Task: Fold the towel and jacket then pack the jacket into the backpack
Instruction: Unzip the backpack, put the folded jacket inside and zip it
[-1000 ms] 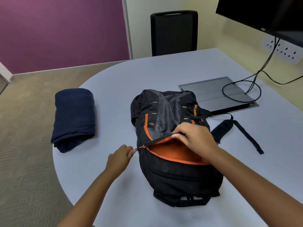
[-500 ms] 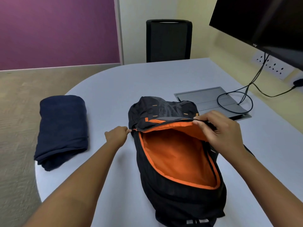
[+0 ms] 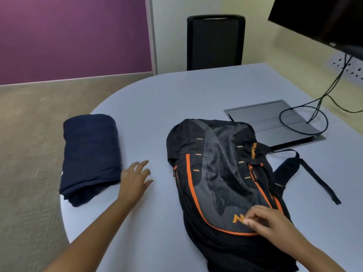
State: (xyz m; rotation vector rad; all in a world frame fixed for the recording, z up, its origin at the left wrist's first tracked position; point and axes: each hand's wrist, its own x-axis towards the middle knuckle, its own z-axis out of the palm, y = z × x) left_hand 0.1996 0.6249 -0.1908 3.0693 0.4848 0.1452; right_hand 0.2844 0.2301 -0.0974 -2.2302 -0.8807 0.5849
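Fabric, dark blue and folded into a thick bundle (image 3: 89, 158), is lying at the left edge of the table (image 3: 196, 99); whether it is the jacket or the towel is not clear from here. The left hand (image 3: 135, 178) is hovering just beside the bundle's near right corner, fingers (image 3: 142, 163) spread and released, grasping nothing. Well apart to the right, the backpack (image 3: 225, 185) is lying flat with its flap down over the main opening. The right hand (image 3: 271, 222) is resting on the flap's lower part, fingers curled loosely near the orange zip line; whether they are pinching a puller cannot be told. To pack well, the person is likely needing one hand under the bundle so the folds hold, while the other is lifting the flap wide before the bundle is slid in flat.
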